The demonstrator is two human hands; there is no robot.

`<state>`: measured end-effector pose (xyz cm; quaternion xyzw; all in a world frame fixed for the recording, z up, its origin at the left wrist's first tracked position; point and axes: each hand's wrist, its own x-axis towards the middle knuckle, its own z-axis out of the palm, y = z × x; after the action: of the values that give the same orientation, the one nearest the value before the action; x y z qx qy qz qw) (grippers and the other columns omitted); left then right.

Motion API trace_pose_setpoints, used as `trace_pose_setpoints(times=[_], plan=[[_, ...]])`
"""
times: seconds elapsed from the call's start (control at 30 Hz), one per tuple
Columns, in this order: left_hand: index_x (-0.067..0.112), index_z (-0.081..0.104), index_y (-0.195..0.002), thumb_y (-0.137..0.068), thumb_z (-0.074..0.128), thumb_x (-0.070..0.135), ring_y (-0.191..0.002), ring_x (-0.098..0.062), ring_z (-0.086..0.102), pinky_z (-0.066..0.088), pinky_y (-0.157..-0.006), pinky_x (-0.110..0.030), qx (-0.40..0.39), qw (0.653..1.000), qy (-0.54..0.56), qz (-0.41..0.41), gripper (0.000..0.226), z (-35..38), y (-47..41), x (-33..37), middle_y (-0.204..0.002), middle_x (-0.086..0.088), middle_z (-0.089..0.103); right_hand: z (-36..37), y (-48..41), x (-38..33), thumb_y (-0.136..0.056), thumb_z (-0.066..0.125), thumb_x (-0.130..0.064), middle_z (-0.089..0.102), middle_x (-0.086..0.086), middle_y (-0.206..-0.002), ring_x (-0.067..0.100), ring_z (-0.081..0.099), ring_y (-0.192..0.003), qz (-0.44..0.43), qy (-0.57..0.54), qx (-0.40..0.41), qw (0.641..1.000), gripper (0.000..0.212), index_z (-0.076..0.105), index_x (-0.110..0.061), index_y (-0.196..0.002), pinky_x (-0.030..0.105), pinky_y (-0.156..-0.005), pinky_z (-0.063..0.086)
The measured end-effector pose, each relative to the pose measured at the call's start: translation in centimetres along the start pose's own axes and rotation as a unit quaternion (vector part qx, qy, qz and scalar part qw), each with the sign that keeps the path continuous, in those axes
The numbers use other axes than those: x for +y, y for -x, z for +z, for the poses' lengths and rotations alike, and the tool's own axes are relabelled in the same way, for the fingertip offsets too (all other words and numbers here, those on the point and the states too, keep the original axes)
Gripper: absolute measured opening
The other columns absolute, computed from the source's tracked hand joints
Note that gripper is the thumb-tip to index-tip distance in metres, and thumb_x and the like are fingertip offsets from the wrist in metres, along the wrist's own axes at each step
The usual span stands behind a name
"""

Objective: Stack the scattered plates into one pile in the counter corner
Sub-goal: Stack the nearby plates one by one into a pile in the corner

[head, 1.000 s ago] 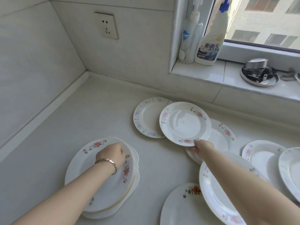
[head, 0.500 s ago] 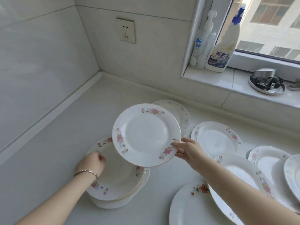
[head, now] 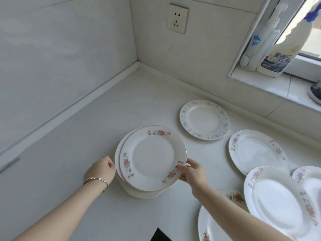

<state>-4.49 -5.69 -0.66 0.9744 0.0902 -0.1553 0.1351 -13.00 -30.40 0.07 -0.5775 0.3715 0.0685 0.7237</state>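
A white plate with pink flowers point(head: 152, 158) lies on top of the pile of plates point(head: 141, 193) in the middle of the counter. My right hand point(head: 190, 173) grips this top plate by its right rim. My left hand point(head: 101, 170) is curled against the pile's left edge, a bracelet on its wrist. Loose plates lie to the right: a blue-patterned plate point(head: 204, 119), a pink-flowered plate point(head: 257, 152), a large plate point(head: 278, 204) and a red-flowered plate point(head: 208, 225) partly under my right arm.
The counter corner point(head: 138, 62) is at the back, with a wall socket point(head: 178, 18) above it. On the window sill point(head: 271, 86) stand a pump bottle point(head: 255, 49) and a cleaner bottle point(head: 278, 56). A further plate point(head: 311, 178) lies at the right edge.
My right hand has carried the pink-flowered plate leftward and down onto the pile. My left hand has shifted from the pile's top to its left edge.
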Motion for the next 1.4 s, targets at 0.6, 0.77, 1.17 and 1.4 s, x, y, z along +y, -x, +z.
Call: trace_pose_setpoints(times=[0.6, 0.77, 1.17, 1.4], plan=[[0.018, 0.055, -0.085, -0.088, 0.043, 0.014, -0.08, -0.026, 0.052, 0.043, -0.073, -0.029, -0.015, 0.997, 0.034, -0.066, 0.013, 0.8, -2.2, -2.0, -0.086, -0.003, 0.057, -3.6, -6.6, -1.1, -0.095, 0.044, -0.023, 0.062, 0.015, -0.082, 0.021, 0.061, -0.062, 0.056, 0.094, 0.155, 0.982, 0.032, 0.058, 0.003, -0.107, 0.026, -0.065, 0.05], [0.017, 0.054, -0.085, -0.088, 0.043, 0.013, -0.079, -0.027, 0.052, 0.041, -0.072, -0.028, -0.026, 0.996, 0.029, -0.077, 0.012, 1.3, -2.9, -2.5, -0.086, -0.005, 0.058, -5.1, -13.1, -4.7, -0.095, 0.05, -0.019, 0.045, 0.015, -0.142, 0.025, 0.048, -0.13, 0.132, -0.26, 0.166, 0.942, 0.049, 0.035, -0.004, -0.139, 0.032, -0.109, 0.038], [0.013, 0.062, -0.096, -0.088, 0.043, 0.013, -0.079, -0.027, 0.054, 0.041, -0.07, -0.026, -0.043, 0.994, 0.046, -0.085, 0.021, 2.9, -2.5, -3.6, -0.087, -0.006, 0.062, -5.9, -13.9, -5.3, -0.092, 0.048, 0.003, 0.057, 0.005, -0.079, 0.013, 0.066, -0.043, 0.106, -0.274, 0.139, 0.946, 0.012, 0.05, -0.003, -0.082, 0.018, -0.057, 0.058], [0.016, 0.056, -0.086, -0.088, 0.044, 0.013, -0.078, -0.026, 0.052, 0.039, -0.069, -0.026, -0.056, 0.992, 0.063, -0.093, 0.013, 3.0, -1.1, -4.7, -0.085, -0.005, 0.058, -7.9, -6.3, -5.6, -0.088, 0.048, 0.009, 0.073, 0.006, -0.073, 0.012, 0.071, -0.054, 0.077, -0.161, -0.004, 0.984, 0.023, 0.053, -0.011, -0.097, 0.014, -0.046, 0.053]])
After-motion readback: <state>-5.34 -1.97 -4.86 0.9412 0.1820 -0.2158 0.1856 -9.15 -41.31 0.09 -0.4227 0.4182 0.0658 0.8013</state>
